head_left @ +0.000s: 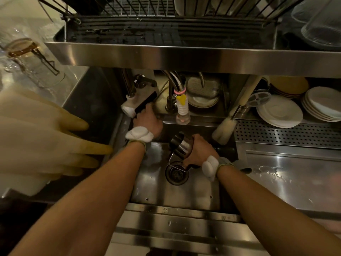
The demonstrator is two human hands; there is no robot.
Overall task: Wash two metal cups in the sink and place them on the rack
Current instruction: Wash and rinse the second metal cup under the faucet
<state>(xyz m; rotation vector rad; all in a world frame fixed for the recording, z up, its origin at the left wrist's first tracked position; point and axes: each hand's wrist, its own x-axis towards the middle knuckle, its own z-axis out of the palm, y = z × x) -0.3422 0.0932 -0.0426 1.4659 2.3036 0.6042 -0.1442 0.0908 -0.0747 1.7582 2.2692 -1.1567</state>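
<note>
a steel sink [166, 194] in a dim, cramped dish corner, and everything here sits around its drain [177, 173]. just above the drain the right hand [198, 152] is wrapped round the metal cups [178, 145], which are tipped mouth toward the back wall. i count two rims, so two cups nested, though i wouldn't swear to it. up and left of the drain the left hand [147, 119] reaches the tap fitting [137, 106]; its fingers are hidden, so i cannot tell whether it grips or only touches. one ribbed spout [182, 109] hangs behind the drain, with no water showing. one bottle brush [224, 129] leans up and right of the drain, and the plates [278, 111] lie further right, one loose and at least two stacks. the rack [184, 55] runs high above the drain. my worry is that wet, nested steel held in one hand could slip and clatter onto the drain, or that the tipped mouths could throw spray about if the tap opens hard. on the lift, the rack's low front edge looks easy to knock.
</note>
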